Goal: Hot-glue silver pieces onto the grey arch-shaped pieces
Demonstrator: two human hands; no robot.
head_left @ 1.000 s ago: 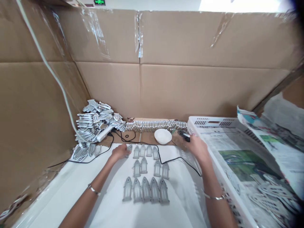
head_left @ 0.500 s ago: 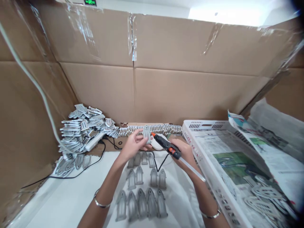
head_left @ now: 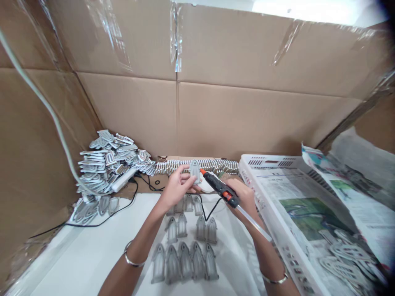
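Upright between the fingers and thumb of my left hand [head_left: 178, 188] is a small grey arched piece [head_left: 194, 172], shaped like a pointed window frame. My right hand [head_left: 240, 193] is wrapped round a black and orange hot glue gun [head_left: 220, 188]. Its orange nozzle points left and lies at the right edge of the arched piece; whether it touches I cannot tell. A clear glue stick [head_left: 253, 222] sticks out of the back of the gun. Below my hands, several similar grey arched pieces [head_left: 185, 261] stand in rows on the white surface [head_left: 101, 255].
A heap of arched pieces [head_left: 105, 160] and a white power strip [head_left: 124, 180] are at left. More pieces form a long row [head_left: 210, 165] by the cardboard wall [head_left: 247, 115]. A white plastic crate [head_left: 274, 222] lined with newspaper stands at right. A black cord [head_left: 210, 213] trails below my hands.
The camera view has tilted down slightly, so the scene sits higher. Both hands keep their holds, with the glue gun nozzle still beside the piece's right edge.
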